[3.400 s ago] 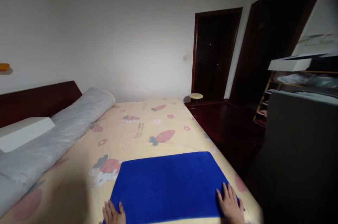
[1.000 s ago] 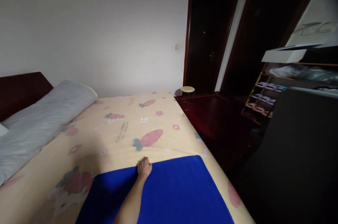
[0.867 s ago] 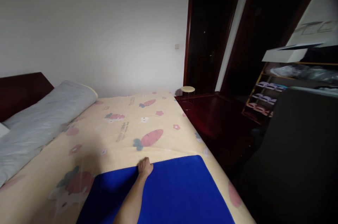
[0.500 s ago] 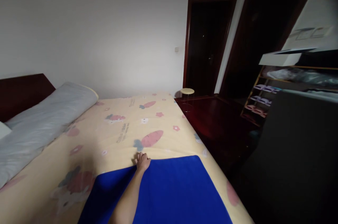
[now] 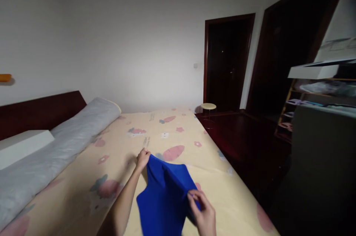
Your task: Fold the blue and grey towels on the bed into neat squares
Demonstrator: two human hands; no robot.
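A plain blue cloth (image 5: 164, 195) is gathered and partly lifted above the bed, with folds running between my two hands. My left hand (image 5: 143, 158) is closed on its upper left edge, the arm stretched forward. Closer to me, my right hand (image 5: 203, 208) pinches the cloth's right side between thumb and fingers. One blue flap stands out beyond the right hand's fingertips. The lower end of the cloth runs out of the picture at the bottom. Beneath lies a cream bed sheet (image 5: 233, 199) printed with carrots, strawberries and flowers.
A rolled grey quilt (image 5: 80, 125) and a white box-like object (image 5: 30, 143) lie along the dark headboard (image 5: 41, 106). Beyond the bed's right edge are a round stool (image 5: 208, 106), a dark cabinet (image 5: 322, 162) and a shoe rack (image 5: 286, 117).
The cloth lay spread flat with only my left hand on its far edge. Now my right hand has come in and grips it too, and the cloth is lifted and bunched. The view has turned left.
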